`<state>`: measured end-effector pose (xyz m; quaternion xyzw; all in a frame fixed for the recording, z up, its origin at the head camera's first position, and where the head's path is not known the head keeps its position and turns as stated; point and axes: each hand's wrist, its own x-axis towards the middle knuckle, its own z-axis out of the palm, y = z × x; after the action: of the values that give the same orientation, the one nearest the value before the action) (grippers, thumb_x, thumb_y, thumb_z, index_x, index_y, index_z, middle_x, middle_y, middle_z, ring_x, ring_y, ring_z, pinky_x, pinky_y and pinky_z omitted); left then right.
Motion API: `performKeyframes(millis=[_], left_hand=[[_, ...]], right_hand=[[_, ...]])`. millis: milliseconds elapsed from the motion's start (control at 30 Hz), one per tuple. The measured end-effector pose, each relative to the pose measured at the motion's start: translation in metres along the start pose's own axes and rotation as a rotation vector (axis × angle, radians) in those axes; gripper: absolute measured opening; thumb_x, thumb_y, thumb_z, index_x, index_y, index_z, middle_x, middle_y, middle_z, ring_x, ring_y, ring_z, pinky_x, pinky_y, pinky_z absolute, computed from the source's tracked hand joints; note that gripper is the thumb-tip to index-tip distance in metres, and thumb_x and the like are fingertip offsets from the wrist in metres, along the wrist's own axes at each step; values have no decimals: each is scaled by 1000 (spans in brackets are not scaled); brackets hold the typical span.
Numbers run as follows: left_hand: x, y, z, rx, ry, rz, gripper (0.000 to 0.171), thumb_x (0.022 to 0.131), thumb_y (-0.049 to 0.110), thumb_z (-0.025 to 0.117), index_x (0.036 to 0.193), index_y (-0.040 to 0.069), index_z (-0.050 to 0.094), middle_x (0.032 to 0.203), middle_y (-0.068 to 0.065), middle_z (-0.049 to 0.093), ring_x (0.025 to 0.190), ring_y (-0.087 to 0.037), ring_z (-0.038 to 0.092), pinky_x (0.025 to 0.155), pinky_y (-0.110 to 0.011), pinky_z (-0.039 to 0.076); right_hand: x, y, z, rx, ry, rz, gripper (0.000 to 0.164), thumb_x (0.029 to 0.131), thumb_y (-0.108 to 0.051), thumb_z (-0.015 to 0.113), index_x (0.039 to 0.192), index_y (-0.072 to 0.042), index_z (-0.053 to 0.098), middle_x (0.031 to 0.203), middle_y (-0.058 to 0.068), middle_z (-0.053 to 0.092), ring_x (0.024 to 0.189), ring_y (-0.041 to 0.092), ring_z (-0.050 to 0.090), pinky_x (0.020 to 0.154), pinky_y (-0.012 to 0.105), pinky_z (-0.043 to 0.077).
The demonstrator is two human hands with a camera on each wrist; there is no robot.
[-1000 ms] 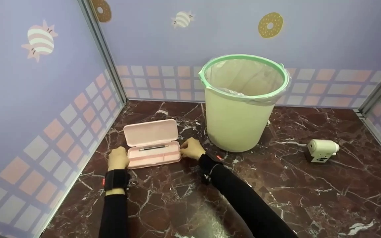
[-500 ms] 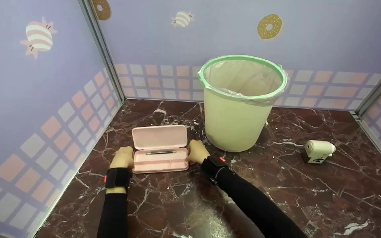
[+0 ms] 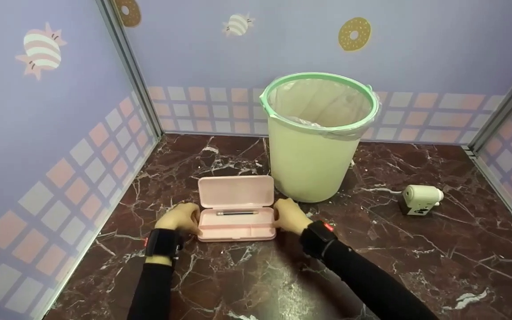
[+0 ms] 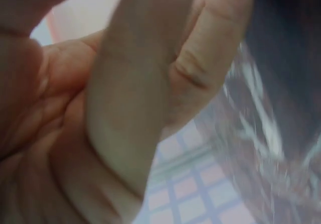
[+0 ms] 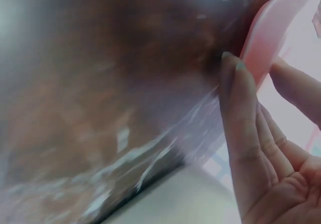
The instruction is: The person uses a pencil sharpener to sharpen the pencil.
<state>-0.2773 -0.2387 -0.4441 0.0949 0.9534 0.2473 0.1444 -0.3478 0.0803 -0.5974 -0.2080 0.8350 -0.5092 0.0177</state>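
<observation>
A pink pencil case (image 3: 225,233) stands on the marble-patterned surface in the head view, its lid (image 3: 236,191) raised at the back. A dark pencil (image 3: 238,213) lies lengthwise in its rear compartment. My left hand (image 3: 178,216) is at the case's left end, fingers and thumb curled against it. In the left wrist view, bent fingers (image 4: 135,83) hide most of the case. My right hand (image 3: 292,215) grips the right end; the right wrist view shows thumb and finger pinching the pink wall (image 5: 271,38).
A pale green bin (image 3: 311,160) with a green rim and clear liner stands behind the case, close to its right side. Farther right sits a cream pencil sharpener (image 3: 421,200) with a crank. Patterned panels (image 3: 202,49) enclose the back and sides.
Both hands have moved right and toward the person along with the pencil case, which has turned squarer to the view. The lid stays up and the pencil stays inside.
</observation>
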Motion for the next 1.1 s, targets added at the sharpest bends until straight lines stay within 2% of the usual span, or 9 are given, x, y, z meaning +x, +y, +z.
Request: performKeyframes(millis=[33, 67, 100, 167, 233, 367, 567, 800, 1100], left_hand=[[-1, 2, 2, -11, -10, 25, 33, 64, 3, 85, 85, -2, 60, 77, -9, 67, 68, -15, 59, 63, -26, 46], [-1, 4, 5, -24, -20, 46, 33, 65, 3, 85, 86, -2, 59, 76, -10, 68, 66, -14, 59, 62, -25, 46], [-2, 7, 7, -37, -30, 65, 33, 66, 3, 84, 86, -2, 59, 76, -10, 69, 65, -13, 60, 61, -24, 46], [-4, 11, 12, -52, -38, 98, 33, 67, 2, 84, 86, -3, 58, 75, -11, 69, 63, -12, 59, 59, -23, 46], [-6, 15, 16, -55, -36, 130, 32, 67, 2, 83, 86, -3, 57, 75, -12, 69, 63, -12, 58, 59, -23, 46], [-10, 24, 27, -62, -19, 175, 31, 67, 0, 82, 86, -3, 57, 77, -15, 69, 63, -13, 60, 61, -25, 49], [-10, 38, 42, -86, 8, 226, 29, 72, 0, 80, 89, -3, 56, 79, -16, 68, 69, -17, 63, 65, -29, 53], [-9, 55, 55, -43, 28, 284, 28, 74, 2, 80, 88, -2, 57, 77, -14, 67, 67, -16, 62, 63, -27, 51], [1, 76, 73, -23, 69, 340, 26, 75, 3, 79, 86, -1, 56, 75, -12, 68, 67, -18, 62, 62, -28, 51]], right_hand=[[-11, -18, -9, -18, -1, -17, 15, 75, -7, 78, 76, -5, 62, 69, 5, 63, 57, 19, 59, 53, 28, 51], [-19, -50, -25, -249, -49, 22, 19, 71, -12, 82, 74, -7, 64, 67, 5, 65, 56, 22, 61, 54, 34, 53], [-29, -81, -38, -415, -91, 63, 20, 70, -9, 83, 73, -4, 64, 69, 10, 66, 59, 26, 62, 57, 38, 53], [-45, -108, -50, -521, -85, 33, 22, 67, -10, 85, 71, -4, 64, 68, 9, 66, 61, 26, 60, 61, 38, 51], [-60, -124, -58, -555, -97, 14, 23, 69, -10, 85, 73, -2, 64, 70, 10, 66, 65, 27, 60, 64, 39, 49], [-80, -128, -64, -600, -61, -13, 24, 68, -10, 85, 71, -2, 63, 68, 9, 64, 67, 27, 59, 65, 42, 48], [-100, -124, -73, -607, 13, -26, 22, 66, -5, 83, 67, -2, 61, 66, 8, 60, 67, 29, 58, 65, 44, 47], [-115, -118, -88, -611, 55, 33, 21, 67, -4, 83, 67, -4, 63, 65, 8, 65, 64, 25, 62, 61, 41, 50], [-133, -107, -111, -563, 86, 41, 20, 67, -2, 83, 67, -3, 63, 63, 7, 67, 58, 16, 60, 58, 33, 51]])
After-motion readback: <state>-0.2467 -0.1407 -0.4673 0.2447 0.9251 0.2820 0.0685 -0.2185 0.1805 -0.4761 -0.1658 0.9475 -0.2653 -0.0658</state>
